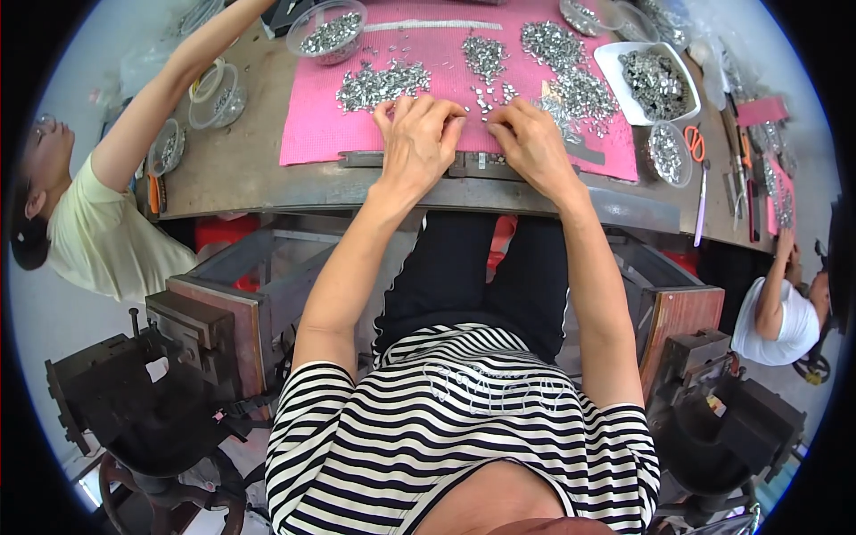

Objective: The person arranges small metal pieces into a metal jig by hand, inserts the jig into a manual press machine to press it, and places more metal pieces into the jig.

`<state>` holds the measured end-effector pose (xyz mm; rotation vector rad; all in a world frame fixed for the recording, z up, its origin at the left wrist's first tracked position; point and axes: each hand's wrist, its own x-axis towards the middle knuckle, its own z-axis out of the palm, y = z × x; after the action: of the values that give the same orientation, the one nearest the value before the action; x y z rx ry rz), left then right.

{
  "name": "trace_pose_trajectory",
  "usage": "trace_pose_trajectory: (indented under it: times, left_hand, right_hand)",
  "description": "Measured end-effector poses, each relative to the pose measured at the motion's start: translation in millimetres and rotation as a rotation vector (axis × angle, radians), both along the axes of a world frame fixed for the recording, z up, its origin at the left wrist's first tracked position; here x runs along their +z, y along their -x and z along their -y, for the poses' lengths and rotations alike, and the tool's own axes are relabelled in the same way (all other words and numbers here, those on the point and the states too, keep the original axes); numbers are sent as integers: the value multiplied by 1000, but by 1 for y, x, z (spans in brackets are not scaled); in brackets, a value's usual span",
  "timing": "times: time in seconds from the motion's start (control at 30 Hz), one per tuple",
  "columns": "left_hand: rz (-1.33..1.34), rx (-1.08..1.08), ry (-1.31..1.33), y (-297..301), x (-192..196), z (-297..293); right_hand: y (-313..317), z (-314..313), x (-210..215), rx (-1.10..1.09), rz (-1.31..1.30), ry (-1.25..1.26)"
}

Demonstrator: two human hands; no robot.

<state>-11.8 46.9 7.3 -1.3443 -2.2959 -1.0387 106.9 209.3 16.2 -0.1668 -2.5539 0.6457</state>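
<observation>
Both of my hands are over the near edge of a pink mat (312, 125), a short gap between them. My left hand (417, 138) has its fingers curled down, thumb and forefinger close together beside a heap of small silvery metal pieces (383, 86). My right hand (532, 143) is also curled, thumb and forefinger drawn together. Anything pinched in either hand is too small to make out. A few loose pieces (484, 100) are scattered just beyond the gap. Below my hands, a dark metal bar (481, 168) runs along the bench edge.
More heaps of metal pieces (553, 45) cover the mat's far side. A white tray (612, 67) and a clear round tub (670, 153) stand right, near orange scissors (695, 143). Another clear tub (327, 55) is far left. A person's arm (183, 80) reaches across from the left.
</observation>
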Motion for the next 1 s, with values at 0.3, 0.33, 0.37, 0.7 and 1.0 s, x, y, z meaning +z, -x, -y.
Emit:
trace_pose_trajectory:
  times: [0.3, 0.33, 0.37, 0.7, 1.0]
  left_hand:
    - [75, -219, 4, -24, 7, 0]
    - [82, -236, -11, -28, 2, 1]
    - [88, -252, -28, -32, -2, 1]
    - [-7, -204, -82, -42, -12, -4]
    - [113, -276, -154, -35, -15, -4]
  right_hand:
    - [-44, 12, 5, -15, -41, 138]
    - [-44, 14, 4, -16, -80, 89]
    - [-44, 15, 3, -16, -120, 40]
    - [-28, 7, 5, -32, -55, 152]
    - [16, -9, 0, -13, 93, 19]
